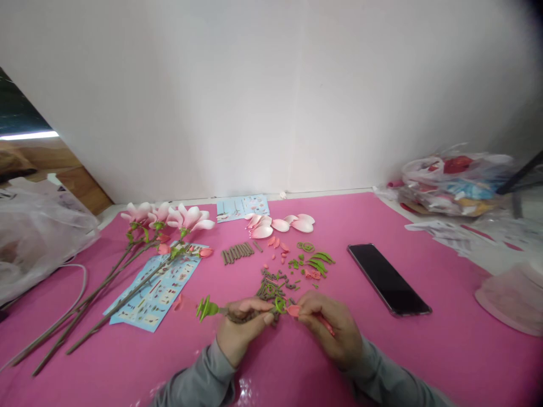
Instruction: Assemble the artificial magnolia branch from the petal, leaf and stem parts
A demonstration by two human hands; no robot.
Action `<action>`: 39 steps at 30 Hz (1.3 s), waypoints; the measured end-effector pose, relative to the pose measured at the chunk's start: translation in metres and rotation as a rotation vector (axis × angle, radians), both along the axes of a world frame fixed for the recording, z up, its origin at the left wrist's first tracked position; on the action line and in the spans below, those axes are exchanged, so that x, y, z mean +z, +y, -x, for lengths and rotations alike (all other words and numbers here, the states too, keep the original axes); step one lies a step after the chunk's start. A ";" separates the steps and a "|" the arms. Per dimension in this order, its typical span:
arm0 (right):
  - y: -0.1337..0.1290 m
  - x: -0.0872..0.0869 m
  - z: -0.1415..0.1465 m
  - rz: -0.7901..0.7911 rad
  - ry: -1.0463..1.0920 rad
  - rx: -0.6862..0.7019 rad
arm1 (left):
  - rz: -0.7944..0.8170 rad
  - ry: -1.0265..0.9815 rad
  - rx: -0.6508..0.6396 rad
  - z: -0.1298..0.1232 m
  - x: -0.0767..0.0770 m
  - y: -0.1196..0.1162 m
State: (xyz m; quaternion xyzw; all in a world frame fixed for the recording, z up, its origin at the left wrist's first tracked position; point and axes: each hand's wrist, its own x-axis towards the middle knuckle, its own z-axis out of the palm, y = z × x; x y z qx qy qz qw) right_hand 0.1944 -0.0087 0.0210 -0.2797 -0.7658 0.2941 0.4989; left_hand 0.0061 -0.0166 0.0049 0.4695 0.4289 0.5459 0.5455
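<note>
Near the front of the pink table, my left hand [248,325] is closed around a brown toy flower stem [224,310]. A green flower base [206,308] sticks out at its left end, and a green ring-like piece [280,305] is at its right end. My right hand [333,328] pinches a small coral-pink petal piece [293,310] close to that green piece; whether they touch I cannot tell. Another coral piece [326,324] shows under my right fingers. Just beyond my hands lies a pile of small brown parts [271,282].
Three assembled magnolia stems [106,282] lie at left over a blue instruction sheet [156,288]. Loose pink petals [280,225], brown sticks [237,253] and green leaves [320,262] are spread behind my hands. A phone [388,278] and plastic bags [458,178] are on the right.
</note>
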 end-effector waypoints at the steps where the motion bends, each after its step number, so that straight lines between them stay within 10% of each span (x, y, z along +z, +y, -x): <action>1: 0.000 0.000 0.000 0.004 -0.002 0.000 | -0.005 0.000 -0.003 0.000 -0.001 0.000; 7: 0.006 -0.002 -0.001 0.160 0.058 -0.032 | -0.015 -0.005 -0.076 0.003 0.004 0.001; 17: 0.018 0.002 -0.015 0.555 0.323 -0.025 | 0.046 -0.517 -0.579 0.009 0.011 -0.004; 27: 0.017 0.007 -0.015 0.481 0.131 0.073 | 0.391 -0.471 -0.525 0.004 0.001 -0.001; 39: 0.014 0.010 -0.015 0.398 0.071 0.244 | 0.268 -0.356 -0.709 0.001 -0.005 -0.005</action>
